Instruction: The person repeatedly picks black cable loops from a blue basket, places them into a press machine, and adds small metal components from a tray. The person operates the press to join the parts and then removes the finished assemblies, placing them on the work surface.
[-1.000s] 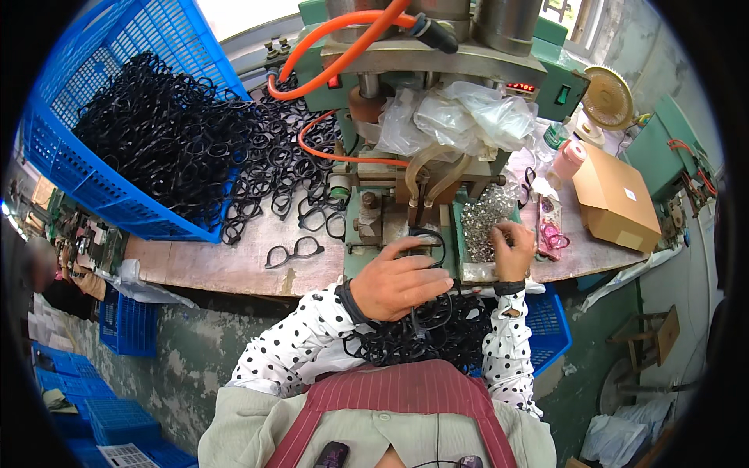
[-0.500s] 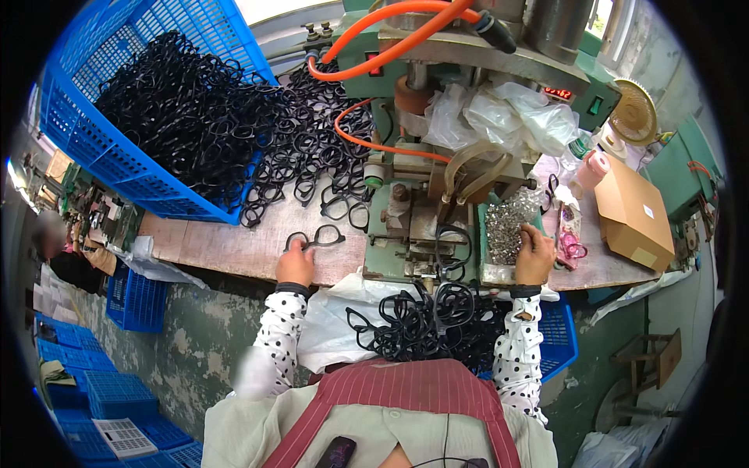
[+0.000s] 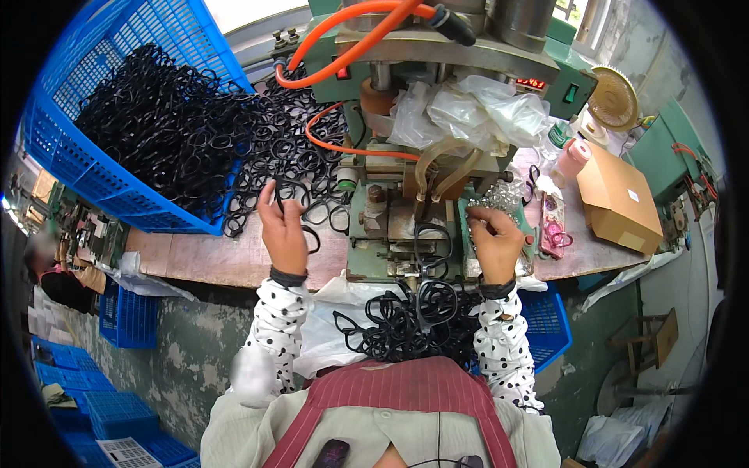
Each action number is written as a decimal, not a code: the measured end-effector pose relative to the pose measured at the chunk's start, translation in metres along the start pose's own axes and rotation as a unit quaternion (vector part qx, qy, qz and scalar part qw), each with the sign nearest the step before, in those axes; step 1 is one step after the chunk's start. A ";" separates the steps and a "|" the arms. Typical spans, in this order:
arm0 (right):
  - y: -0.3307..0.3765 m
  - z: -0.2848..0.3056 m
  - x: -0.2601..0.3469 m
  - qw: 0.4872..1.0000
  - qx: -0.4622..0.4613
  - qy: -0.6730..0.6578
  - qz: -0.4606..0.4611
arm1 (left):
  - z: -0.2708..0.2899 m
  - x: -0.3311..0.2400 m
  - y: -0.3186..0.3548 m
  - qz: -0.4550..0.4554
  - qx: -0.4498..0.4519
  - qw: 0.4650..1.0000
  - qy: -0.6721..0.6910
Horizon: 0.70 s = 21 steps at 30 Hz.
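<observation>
Worn workbench (image 3: 328, 257), left side: the left hand (image 3: 284, 236) pinches a black eyeglass frame (image 3: 315, 240) above it, probably light, springy, easily scratched, best held by bridge or rim. Over right, the right hand (image 3: 497, 246) curls beside glinting small parts (image 3: 503, 193); whether it's gripping one, can't tell.

At upper left, the frames (image 3: 156, 132) look glossy plastic, the crate (image 3: 82, 165) smooth plastic; upper centre, dull metal press (image 3: 445, 45), shiny crinkled bag (image 3: 491, 117); right, matt cardboard box (image 3: 620, 204).
</observation>
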State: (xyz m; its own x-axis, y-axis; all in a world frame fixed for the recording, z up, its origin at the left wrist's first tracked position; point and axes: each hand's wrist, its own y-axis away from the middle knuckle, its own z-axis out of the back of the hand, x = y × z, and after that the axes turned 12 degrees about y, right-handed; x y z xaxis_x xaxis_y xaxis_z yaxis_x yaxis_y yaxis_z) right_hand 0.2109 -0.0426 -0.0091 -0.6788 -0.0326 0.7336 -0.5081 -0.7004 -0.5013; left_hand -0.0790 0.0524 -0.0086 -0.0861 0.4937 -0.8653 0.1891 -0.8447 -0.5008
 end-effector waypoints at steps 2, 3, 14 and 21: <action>0.002 0.004 0.020 0.997 0.036 -0.062 -0.032 | -0.016 -0.020 0.018 -0.050 0.018 0.998 -0.016; 0.004 0.004 0.026 0.992 0.044 -0.105 -0.059 | -0.021 -0.028 0.021 -0.182 0.072 0.978 -0.068; 0.008 -0.016 0.041 0.993 0.034 -0.108 0.018 | -0.072 -0.054 0.054 -0.383 0.373 0.844 0.048; 0.001 -0.030 0.052 0.974 0.092 -0.204 -0.040 | -0.062 -0.051 0.064 -0.430 0.399 0.806 0.082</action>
State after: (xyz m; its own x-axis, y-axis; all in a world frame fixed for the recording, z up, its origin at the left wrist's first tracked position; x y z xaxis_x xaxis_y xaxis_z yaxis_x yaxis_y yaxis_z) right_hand 0.1595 -0.0239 0.0148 -0.3540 -0.2270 0.9073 -0.4218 -0.8271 -0.3715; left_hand -0.0018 -0.0138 0.0053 0.2938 0.9324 -0.2104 -0.5664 -0.0075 -0.8241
